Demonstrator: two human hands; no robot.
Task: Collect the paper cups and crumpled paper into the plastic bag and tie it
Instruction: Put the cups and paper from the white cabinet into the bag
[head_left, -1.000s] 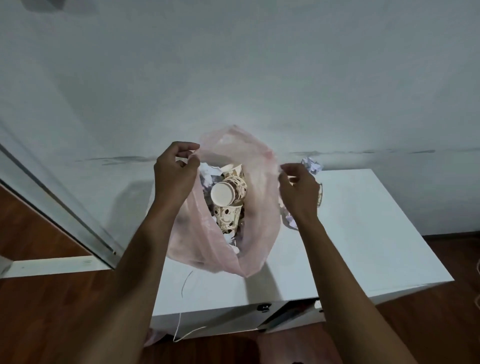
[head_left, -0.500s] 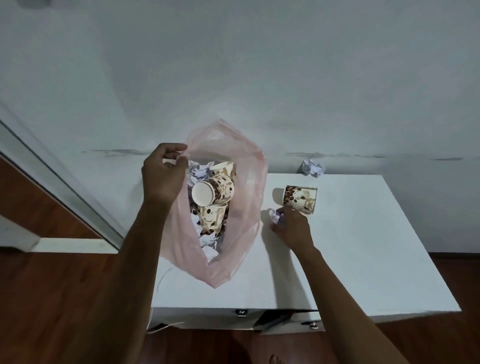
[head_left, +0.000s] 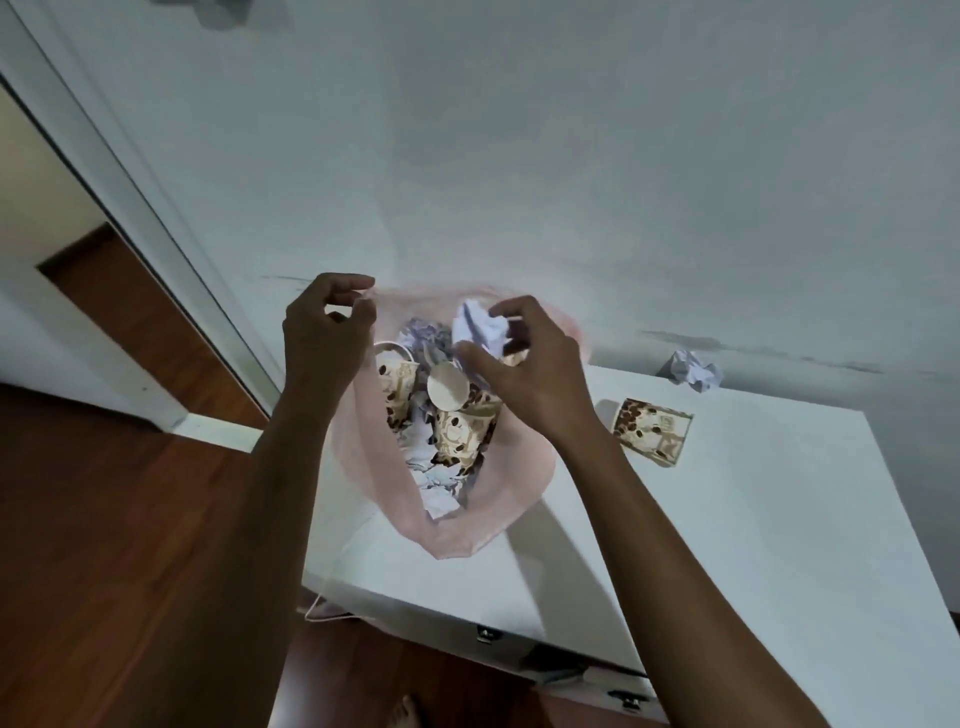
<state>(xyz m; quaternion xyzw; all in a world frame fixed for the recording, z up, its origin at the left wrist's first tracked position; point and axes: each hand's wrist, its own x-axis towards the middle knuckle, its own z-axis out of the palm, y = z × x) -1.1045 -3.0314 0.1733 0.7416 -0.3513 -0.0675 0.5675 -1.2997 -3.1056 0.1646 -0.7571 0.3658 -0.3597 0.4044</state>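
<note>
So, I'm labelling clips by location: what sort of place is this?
Probably a room in a home, though a plain office is possible. A low white cabinet stands against a bare, scuffed wall on a wood floor, with a door frame at the left.

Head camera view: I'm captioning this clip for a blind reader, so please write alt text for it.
The right hand holds a crumpled paper ball over the open pink plastic bag of paper cups, while the left hand pinches the bag's rim. One patterned paper cup and another crumpled paper lie on the white table.
</note>
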